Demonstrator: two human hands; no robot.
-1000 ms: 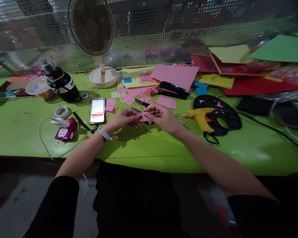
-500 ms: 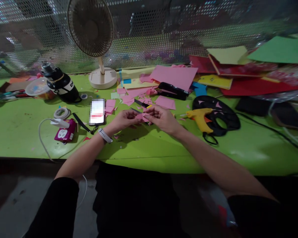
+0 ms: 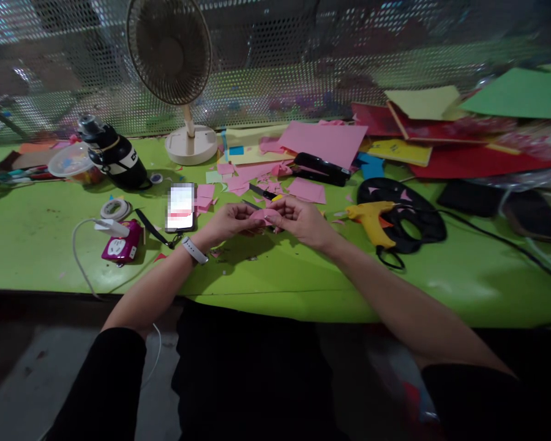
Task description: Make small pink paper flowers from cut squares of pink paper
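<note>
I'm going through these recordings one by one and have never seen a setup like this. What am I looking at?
There is no machine here, just a person's bare hands. Every picture comes from one camera worn on the head, looking forward and down. The left hand and right hand together hold a small piece of pink paper. On the green table are more pink scraps, a phone, a black stapler, a yellow glue gun, a bottle and a fan.

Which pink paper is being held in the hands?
The small pink paper piece pinched between the left hand and right hand. That grip sets it apart: the other pink papers, including the large pink sheet farther back, lie unheld.
</note>
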